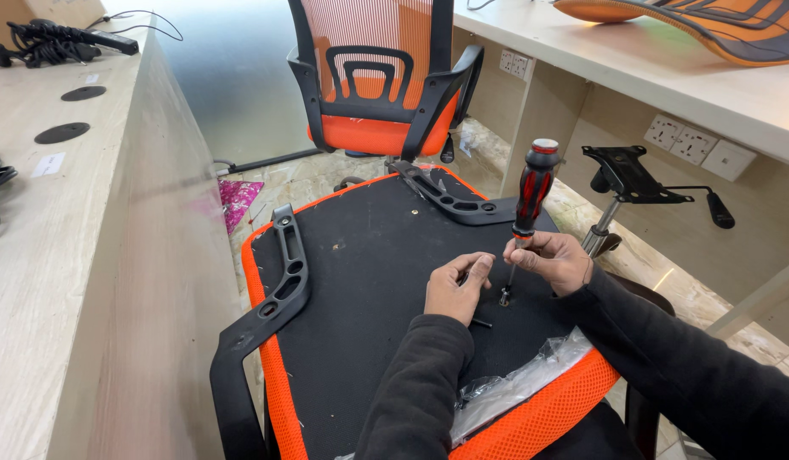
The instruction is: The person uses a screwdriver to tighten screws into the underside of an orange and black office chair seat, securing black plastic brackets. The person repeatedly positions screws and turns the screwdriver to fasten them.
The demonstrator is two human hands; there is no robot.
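Observation:
An upturned chair seat with a black underside and orange mesh edge lies in front of me. My right hand grips the shaft of a red-and-black screwdriver standing upright, its tip on a screw in the seat. My left hand rests on the black underside just left of the screw, fingers curled beside the tip. A black armrest is fixed along the seat's left edge, another armrest along its far right edge.
A finished orange mesh chair stands behind the seat. A chair gas-lift with a black mechanism plate stands at the right. Wooden desks flank both sides; the left desk carries black cables. Clear plastic wrap hangs at the seat's near edge.

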